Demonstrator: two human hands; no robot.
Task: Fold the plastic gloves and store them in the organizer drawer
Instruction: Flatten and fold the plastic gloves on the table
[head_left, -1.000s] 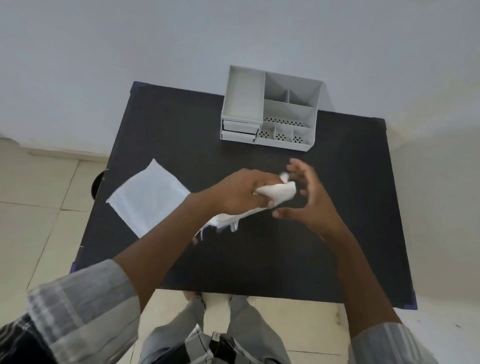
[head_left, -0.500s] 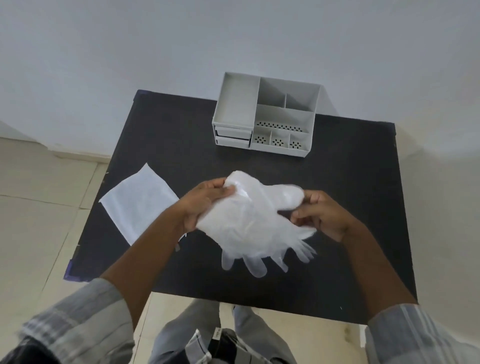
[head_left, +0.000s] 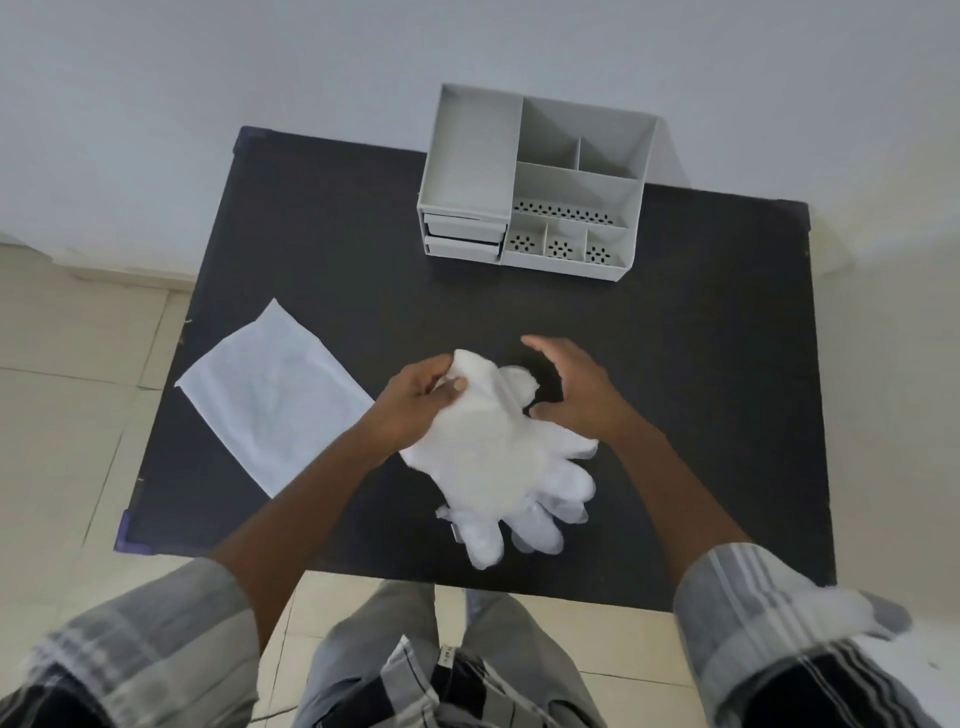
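A translucent white plastic glove (head_left: 498, 462) lies spread on the black table (head_left: 701, 364), its fingers pointing toward me. My left hand (head_left: 415, 405) pinches the glove's cuff end between thumb and fingers. My right hand (head_left: 576, 392) hovers just right of the cuff, fingers apart and curved, its thumb close to the glove's edge. The grey organizer (head_left: 535, 187) stands at the table's far edge, with two small drawers (head_left: 465, 236) stacked at its front left, both shut.
A flat white plastic packet (head_left: 275, 400) lies on the table's left side. The organizer has several open compartments on top. A white wall rises behind the table, tiled floor lies on both sides, and the near table edge runs just past the glove's fingertips.
The bunched glove was opened out between both hands, then lowered flat onto the table. My right hand has let go of it; my left hand still holds the cuff.
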